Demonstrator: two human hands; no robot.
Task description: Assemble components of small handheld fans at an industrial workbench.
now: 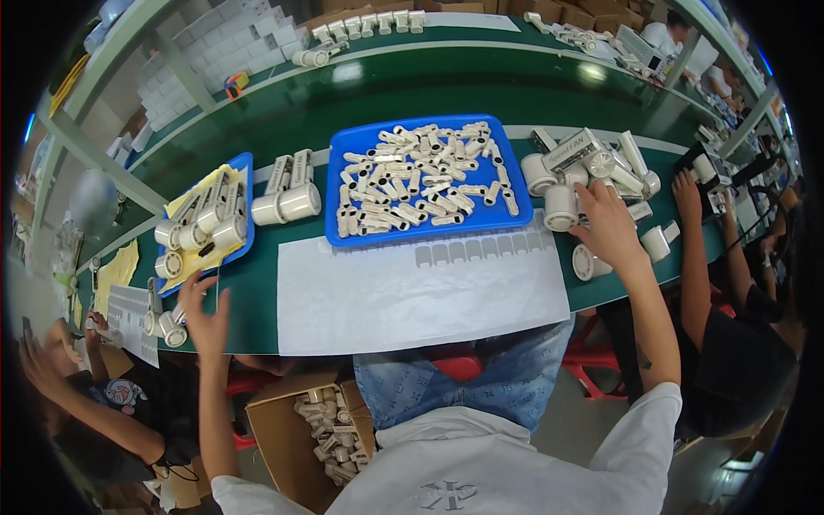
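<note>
At the left, my left hand [206, 318] is raised over the table edge, fingers apart and nothing in it. Close by it are white fan-like units [172, 326] with round heads, near the small blue tray [247, 206], which carries more of them on a yellow cloth. My right hand [611, 225] reaches into a pile of white handheld fans [601, 163] on the right. Its thumb and fingers lie about the round head of one handheld fan [560, 208]; the exact contact is partly hidden. Between my hands lies a white sheet [412, 300] with a row of grey stickers.
A large blue tray [335, 219] full of small white parts stands beyond the sheet. Two fans [287, 204] lie left of it. A cardboard box [283, 438] of white parts is below the table. Co-workers' arms [691, 232] come close on the right, others on the left.
</note>
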